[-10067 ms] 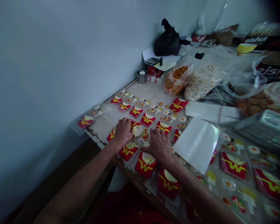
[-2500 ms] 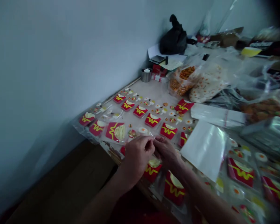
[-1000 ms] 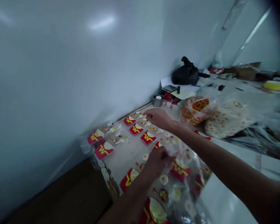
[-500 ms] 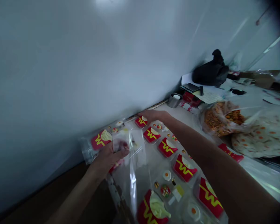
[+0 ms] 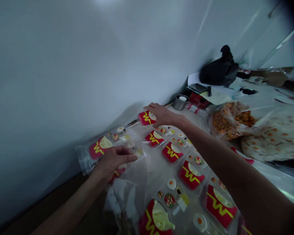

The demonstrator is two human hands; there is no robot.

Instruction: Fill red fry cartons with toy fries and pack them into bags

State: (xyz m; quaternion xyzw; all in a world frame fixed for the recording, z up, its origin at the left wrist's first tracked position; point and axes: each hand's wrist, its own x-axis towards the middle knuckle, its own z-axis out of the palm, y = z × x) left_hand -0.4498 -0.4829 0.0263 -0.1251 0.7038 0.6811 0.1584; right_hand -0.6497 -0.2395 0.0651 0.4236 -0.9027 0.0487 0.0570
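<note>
My right hand (image 5: 159,115) looks to be holding the end packet of the row, fingers over its far edge, thumb at the near side. The fingertips aren't clear. That packet, a clear one with a red fries carton (image 5: 147,117) marked with a yellow zigzag, is by the wall (image 5: 88,65) at the desk's far edge. My left hand (image 5: 116,160) is palm down over the left-hand packets (image 5: 100,147), thumb and fingers slightly apart; can't tell if it pinches anything. Clear film (image 5: 123,195) droops below it over the desk corner.

Step, my read: picking up the end packet while the left hand minds the others. Next move calls for a flat, level lift so the small pieces don't slide.

Versus half a second ago: film stood up glaring by my left hand, now sunk lower; end packet sits farther from its neighbour (image 5: 154,138).

Outward: more fries-carton packets (image 5: 191,175) in a row on the desk (image 5: 154,178), a fried-egg piece (image 5: 171,183) among small food pieces near me. Past the right hand, metal cup (image 5: 180,102), then black bag (image 5: 219,70); right, bag of orange bits (image 5: 227,120) beside bag of egg pieces (image 5: 274,140).
</note>
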